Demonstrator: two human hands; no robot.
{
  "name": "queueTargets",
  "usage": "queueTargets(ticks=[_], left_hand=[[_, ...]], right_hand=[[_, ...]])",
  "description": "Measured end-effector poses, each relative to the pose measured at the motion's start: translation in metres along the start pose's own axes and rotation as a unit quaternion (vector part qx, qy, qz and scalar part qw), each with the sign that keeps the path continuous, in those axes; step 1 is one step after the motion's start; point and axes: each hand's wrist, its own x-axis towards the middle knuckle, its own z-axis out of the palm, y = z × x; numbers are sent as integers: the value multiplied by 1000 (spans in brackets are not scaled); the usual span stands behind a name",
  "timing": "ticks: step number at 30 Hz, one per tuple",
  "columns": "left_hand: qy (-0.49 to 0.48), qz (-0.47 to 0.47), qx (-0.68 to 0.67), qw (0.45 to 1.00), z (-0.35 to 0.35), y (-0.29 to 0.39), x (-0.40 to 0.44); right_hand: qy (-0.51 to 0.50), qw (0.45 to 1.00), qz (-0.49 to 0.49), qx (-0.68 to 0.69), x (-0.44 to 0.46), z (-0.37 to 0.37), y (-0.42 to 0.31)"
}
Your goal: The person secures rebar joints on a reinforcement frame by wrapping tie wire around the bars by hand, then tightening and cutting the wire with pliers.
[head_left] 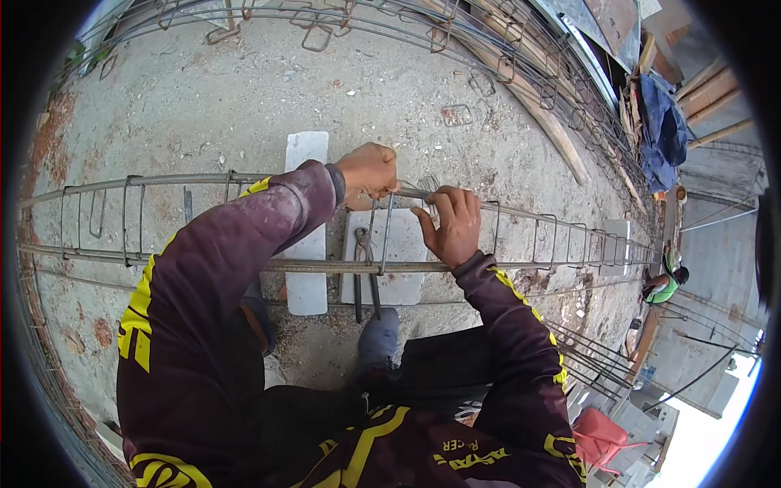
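A long rebar cage (309,266) with square stirrups runs across the view in front of my body. At its far bar, my left hand (370,172) is closed by a stirrup; its fingertips are partly hidden. My right hand (452,221) is just to the right at the same bar, fingers bent around a small bundle of thin wire (425,185). Below the hands, a pair of pincers (364,272) lies with its handles toward me, over a pale block (407,285). Another long pale slab (307,285) is under the cage to the left.
More rebar cages and wooden planks (561,150) lie along the far side. Loose stirrups (456,115) are on the ground. A blue tarp (663,130), a person in a green vest (669,281) and a red chair (600,437) are at the right. My shoe (377,337) is near the pincers.
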Motion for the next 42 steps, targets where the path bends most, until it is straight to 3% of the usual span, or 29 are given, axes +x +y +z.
queueTargets(ticks=[1, 7, 9, 12, 17, 21, 25, 28, 35, 41, 42], left_hand=[[0, 0, -7, 1000, 1, 2, -2], [-8, 1, -3, 1000, 0, 8, -8], [-4, -11, 9, 1000, -1, 10, -9], [-14, -24, 14, 1000, -1, 8, -5], [-17, -24, 9, 1000, 0, 11, -7], [-13, -22, -13, 1000, 1, 13, -8], [-28, -27, -8, 999, 0, 14, -8], [-26, -26, -5, 999, -1, 15, -9], [-26, -28, -8, 999, -4, 9, -3], [-42, -32, -6, 999, -5, 11, -2], [-39, -28, -8, 999, -4, 12, -2]], right_hand=[[16, 999, -37, -6, -3, 5, 0], [-64, 994, -6, -88, -20, 21, 1], [-32, 992, -23, -122, -16, 22, -1], [-71, 980, -22, -184, -20, 24, 1], [-75, 982, -33, -168, -29, 22, 4], [-222, 966, 53, -117, -26, 16, -5], [-213, 965, 31, -146, -26, 13, -5], [-148, 975, 9, -167, -23, 16, -2], [-150, 979, -5, -138, -23, 10, -8], [-274, 947, 79, -146, -11, 4, -16], [-234, 956, 58, -164, -12, 8, -13]])
